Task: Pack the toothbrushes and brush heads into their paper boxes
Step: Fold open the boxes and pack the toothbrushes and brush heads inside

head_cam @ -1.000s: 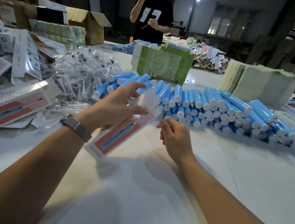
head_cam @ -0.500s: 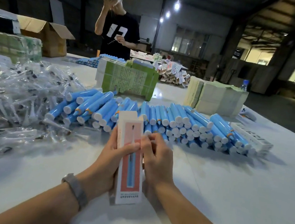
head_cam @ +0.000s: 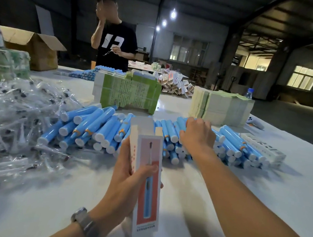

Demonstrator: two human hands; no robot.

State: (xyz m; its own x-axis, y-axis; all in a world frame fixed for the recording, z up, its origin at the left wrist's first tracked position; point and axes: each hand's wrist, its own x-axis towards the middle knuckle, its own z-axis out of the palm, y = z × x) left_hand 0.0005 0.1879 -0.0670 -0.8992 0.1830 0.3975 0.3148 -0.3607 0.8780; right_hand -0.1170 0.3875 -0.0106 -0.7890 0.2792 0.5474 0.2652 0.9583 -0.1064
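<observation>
Long, narrow pink-and-white printed paper box (head_cam: 149, 178), matte card, held upright above the smooth white table (head_cam: 259, 198), long axis running away from the camera, top flap open toward the heap. Gripped at mid-length by left hand (head_cam: 127, 181), thumb across the front. Right hand (head_cam: 197, 135) reaching onto glossy blue cylindrical toothbrush handles (head_cam: 96, 127), fingers curled over one. Crinkled clear plastic bags of brush heads (head_cam: 13, 113) heaped at left.

I see the heap of blue plastic toothbrush handles (head_cam: 96, 127) mid-table, clear bagged brush heads (head_cam: 14, 121) left of it, green flat carton stack (head_cam: 127, 93) behind, pale paper stack (head_cam: 221, 106) behind-right.
</observation>
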